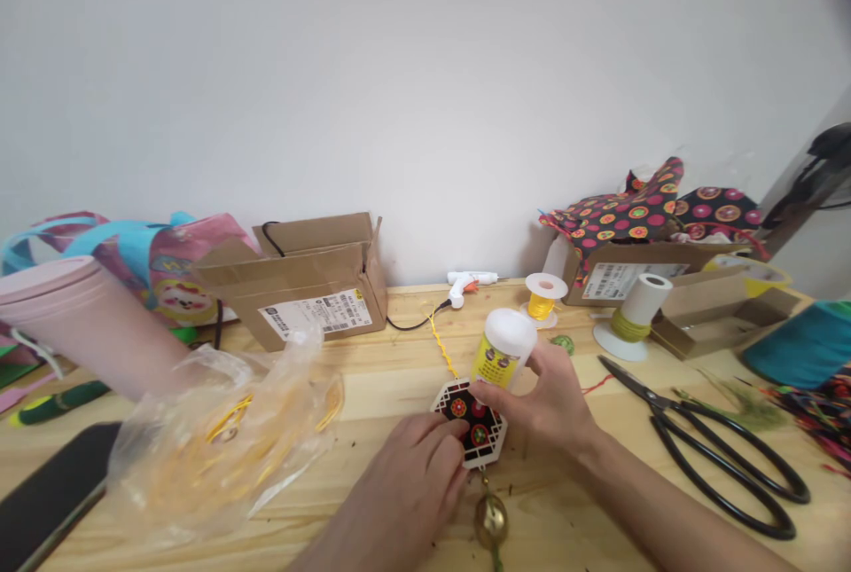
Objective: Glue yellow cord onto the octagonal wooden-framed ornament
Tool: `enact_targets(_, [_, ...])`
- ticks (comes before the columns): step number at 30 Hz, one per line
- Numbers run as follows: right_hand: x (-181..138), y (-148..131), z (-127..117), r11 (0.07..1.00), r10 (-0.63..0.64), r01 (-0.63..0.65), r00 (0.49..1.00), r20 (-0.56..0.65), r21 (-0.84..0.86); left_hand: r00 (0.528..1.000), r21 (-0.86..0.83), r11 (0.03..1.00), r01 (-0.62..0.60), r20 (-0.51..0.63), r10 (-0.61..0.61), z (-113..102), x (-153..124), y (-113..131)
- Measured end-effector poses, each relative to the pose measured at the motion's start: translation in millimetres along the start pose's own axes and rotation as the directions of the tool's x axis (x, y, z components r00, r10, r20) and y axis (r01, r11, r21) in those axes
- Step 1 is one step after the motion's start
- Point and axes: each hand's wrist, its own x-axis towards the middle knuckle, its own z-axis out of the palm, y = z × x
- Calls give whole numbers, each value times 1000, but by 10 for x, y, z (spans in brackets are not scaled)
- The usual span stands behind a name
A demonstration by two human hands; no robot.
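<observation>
A long wooden table (pixel 372 377) runs the width of the view against a plain white wall. On its left stand a pink cylinder (pixel 80 324) lying tilted, a pink and blue bag (pixel 152 262) behind it, and an open cardboard box (pixel 306 279); a crumpled clear plastic bag (pixel 226 430) with yellow cord inside lies in front. On the right, a second box (pixel 638 275) holds patterned fabric (pixel 638 208), with large black scissors (pixel 718 448) lying open nearer the edge. The right arm enters from the lower right, forearm angled toward the middle, and the right hand (pixel 551 403) is clamped around a small bottle (pixel 502 350) with a yellow label and white base, tipped nozzle-down onto the ornament; the nozzle itself is hidden behind fingers. The left hand (pixel 412 483) comes up from the bottom edge, palm down, fingers pressing flat on the near left edge of the hexagonal ornament (pixel 469 412), which lies on the table in the middle, between the two hands. Its white frame and black patterned face are partly covered. A brass bell (pixel 490 519) hangs below it, blurred and cut off at the bottom. Behind stand a white glue gun (pixel 465 284), a spool of yellow thread (pixel 545 293) and a spool of green thread (pixel 635 315). A dark phone (pixel 46 501) is cut off at lower left.
</observation>
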Motion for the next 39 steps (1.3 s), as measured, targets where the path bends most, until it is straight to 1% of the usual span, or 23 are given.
enact_targets(3, [0, 5, 6, 998, 52, -53, 998, 18, 37, 1000, 6, 1000, 0, -2, 0, 2, -1, 2])
enact_targets(5, [3, 14, 6, 983, 137, -136, 991, 3, 124, 1000, 17, 1000, -5, -1, 5, 0, -7, 3])
enact_targets(6, [7, 23, 4, 963, 194, -187, 981, -16, 195, 1000, 18, 1000, -13, 3, 12, -4, -12, 2])
enact_targets(8, [23, 54, -3, 889, 314, -272, 947, -60, 368, 1000, -2, 1000, -11, 8, 11, -21, -13, -5])
enact_targets(11, [58, 135, -5, 750, 452, -300, 883, -126, 589, 997, -114, 991, 76, 25, -74, -62, 35, -39])
enact_targets(13, [80, 207, 7, 687, 516, -285, 839, -172, 669, 988, -186, 970, 154, 46, -148, -82, 115, -75])
enact_targets(15, [97, 280, 24, 656, 554, -270, 806, -207, 705, 982, -213, 958, 190, 61, -181, -78, 221, -112])
enact_targets(18, [113, 358, 42, 641, 578, -255, 781, -236, 724, 978, -202, 957, 206, 78, -194, -16, 365, -154])
enact_targets(21, [121, 375, 40, 628, 590, -243, 768, -248, 739, 979, -174, 965, 196, 84, -184, 83, 434, -186])
enact_targets(26, [125, 343, 34, 610, 598, -245, 766, -235, 753, 989, -163, 976, 146, 15, -146, 199, 417, -245])
enact_targets(29, [125, 329, 35, 597, 602, -257, 770, -213, 760, 990, -176, 975, 134, -8, -138, 217, 398, -258])
enact_targets(32, [125, 308, 27, 587, 604, -266, 772, -195, 764, 989, -189, 972, 141, -3, -145, 213, 393, -255])
enact_targets(39, [135, 274, 14, 579, 605, -261, 772, -193, 772, 985, -235, 957, 171, 61, -161, 209, 392, -276])
